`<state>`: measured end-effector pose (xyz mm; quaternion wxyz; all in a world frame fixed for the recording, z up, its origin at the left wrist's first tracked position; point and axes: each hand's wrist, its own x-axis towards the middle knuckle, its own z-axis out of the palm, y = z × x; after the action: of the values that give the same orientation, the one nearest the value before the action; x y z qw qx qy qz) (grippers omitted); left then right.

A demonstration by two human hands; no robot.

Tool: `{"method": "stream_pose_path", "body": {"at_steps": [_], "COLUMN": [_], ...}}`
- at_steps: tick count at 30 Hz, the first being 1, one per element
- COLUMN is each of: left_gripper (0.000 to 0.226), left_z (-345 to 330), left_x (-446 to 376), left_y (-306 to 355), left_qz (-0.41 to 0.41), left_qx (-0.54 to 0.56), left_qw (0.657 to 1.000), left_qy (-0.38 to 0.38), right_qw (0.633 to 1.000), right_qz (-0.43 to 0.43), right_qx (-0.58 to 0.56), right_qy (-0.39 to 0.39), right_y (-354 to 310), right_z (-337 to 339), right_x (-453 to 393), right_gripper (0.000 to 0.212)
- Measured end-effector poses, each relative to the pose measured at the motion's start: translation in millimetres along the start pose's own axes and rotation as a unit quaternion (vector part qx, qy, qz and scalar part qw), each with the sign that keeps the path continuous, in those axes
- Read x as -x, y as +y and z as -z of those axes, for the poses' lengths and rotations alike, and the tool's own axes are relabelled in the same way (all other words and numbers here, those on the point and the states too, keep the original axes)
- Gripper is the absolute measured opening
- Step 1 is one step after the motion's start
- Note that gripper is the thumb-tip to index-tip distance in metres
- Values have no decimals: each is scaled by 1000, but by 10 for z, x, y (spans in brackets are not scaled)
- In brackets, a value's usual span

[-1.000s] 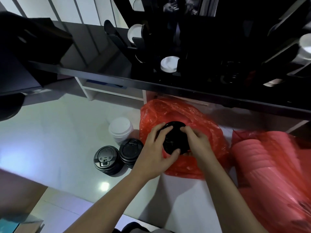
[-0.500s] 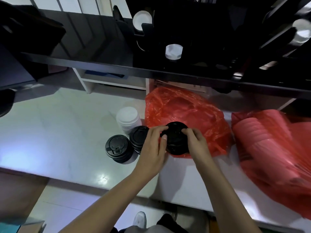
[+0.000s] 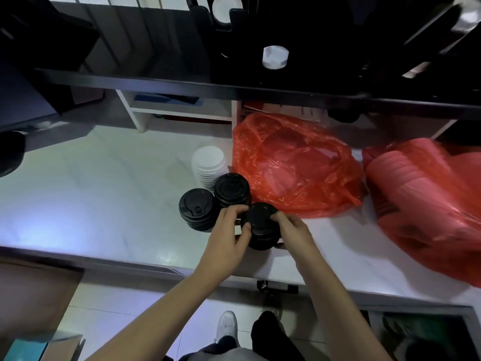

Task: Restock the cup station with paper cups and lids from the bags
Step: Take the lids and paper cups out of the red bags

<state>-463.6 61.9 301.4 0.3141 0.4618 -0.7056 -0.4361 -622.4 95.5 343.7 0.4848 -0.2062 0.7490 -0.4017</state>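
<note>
Head view: left hand (image 3: 229, 230) and right hand (image 3: 294, 230) grip black lid stack (image 3: 261, 225); red bag (image 3: 294, 165) looks emptied.

The right-hand red bag (image 3: 426, 204) is smeared with blur and runs off the picture's right edge. Both hands cover the sides of the black lid stack (image 3: 261, 225), so can't tell whether it touches the counter (image 3: 104, 191).

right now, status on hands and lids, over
Left hand and right hand both grip one black lid stack over the counter. Two black stacks and red bag close alongside.
</note>
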Motion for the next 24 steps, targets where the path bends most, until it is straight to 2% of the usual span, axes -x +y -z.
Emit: {"method": "stream_pose_path", "body": {"at_steps": [2,4,8,13,18,24], "left_gripper": [31,31,31,35,37,37], "left_z": [34,66,120,197,285,396], "left_x": [62,113,173,240,225,177], "left_y": [-72,-143,-269,-361,-406,-453], "left_qz": [9,14,25,33,10,-11], "left_qx": [-8,-21,-48,-71,-116,-186], "left_qw": [1000,1000,998,997,993,981], "left_qy": [-8,-13,-8,-5,15,49], "right_qw": [1000,999,998,997,996,997], "right_qz": [-26,-41,-43,-36,2,4], "right_qx": [10,18,45,58,80,62], "right_qy": [-7,-14,-17,-19,-45,-47], "right_y": [114,208,339,390,355,350], "right_z": [-60,-119,-222,-360,-462,-534], "right_x": [-11,-14,-24,-13,26,6], "right_gripper": [26,32,26,30,11,19]}}
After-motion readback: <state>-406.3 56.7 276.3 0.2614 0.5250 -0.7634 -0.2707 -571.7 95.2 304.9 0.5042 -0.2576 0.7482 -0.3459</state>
